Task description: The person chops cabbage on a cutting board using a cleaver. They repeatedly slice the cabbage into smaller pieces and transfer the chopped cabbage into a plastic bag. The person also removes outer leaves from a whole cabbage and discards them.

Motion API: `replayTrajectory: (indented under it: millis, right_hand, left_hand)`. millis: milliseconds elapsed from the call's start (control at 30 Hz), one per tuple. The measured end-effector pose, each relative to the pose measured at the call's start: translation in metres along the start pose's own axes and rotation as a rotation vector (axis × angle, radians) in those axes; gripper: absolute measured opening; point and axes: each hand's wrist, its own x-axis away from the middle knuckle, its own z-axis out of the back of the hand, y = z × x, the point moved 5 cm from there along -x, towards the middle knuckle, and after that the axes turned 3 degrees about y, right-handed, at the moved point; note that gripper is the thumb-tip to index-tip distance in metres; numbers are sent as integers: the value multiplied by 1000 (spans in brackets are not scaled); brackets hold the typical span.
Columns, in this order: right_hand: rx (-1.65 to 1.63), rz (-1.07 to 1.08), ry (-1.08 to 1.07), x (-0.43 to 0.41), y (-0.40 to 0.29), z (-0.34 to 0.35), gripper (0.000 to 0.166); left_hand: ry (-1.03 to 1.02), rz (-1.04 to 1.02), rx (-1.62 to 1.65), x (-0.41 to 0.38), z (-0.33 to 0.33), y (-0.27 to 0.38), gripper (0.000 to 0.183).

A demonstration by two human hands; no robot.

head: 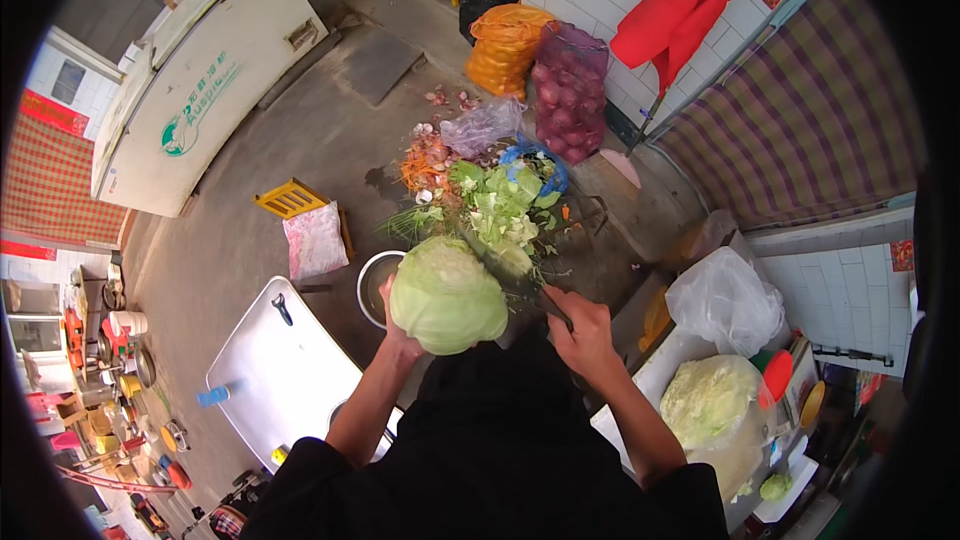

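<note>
A whole pale green cabbage rests in my left hand, which supports it from the left and below; some of the fingers are hidden behind it. My right hand grips the handle of a kitchen knife. The dark blade, partly blurred, slants up and left along the cabbage's right side; whether it touches cannot be told. Beyond both, a heap of cabbage leaves covers the floor. A metal bowl stands behind my left hand, partly covered by the cabbage.
A metal table at left carries a peeler. A small yellow chair stands beyond it. Mesh sacks of onions and orange-netted produce lean near the wall. At right are a plastic bag and another cabbage.
</note>
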Motion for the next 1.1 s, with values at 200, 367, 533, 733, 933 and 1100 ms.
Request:
replayTrajectory:
  millis: [200, 367, 533, 733, 933, 1100]
  right_hand:
    - [72, 182, -94, -9, -19, 14, 50]
    - [181, 125, -149, 15, 61, 8, 46]
    - [230, -70, -4, 47, 87, 32, 40]
    - [-1, -498, -149, 14, 88, 15, 22]
    - [766, -492, 20, 41, 138, -28, 40]
    - [784, -375, 264, 118, 91, 13, 49]
  left_hand:
    - [-51, 16, -367, -1, 35, -15, 115]
    - [-169, 408, 394, -1, -7, -38, 99]
    - [-292, 55, 54, -3, -38, -33, 74]
    - [-281, 88, -7, -11, -32, -31, 91]
    - [-97, 313, -90, -38, -7, -21, 124]
    - [102, 284, -188, -30, 18, -20, 114]
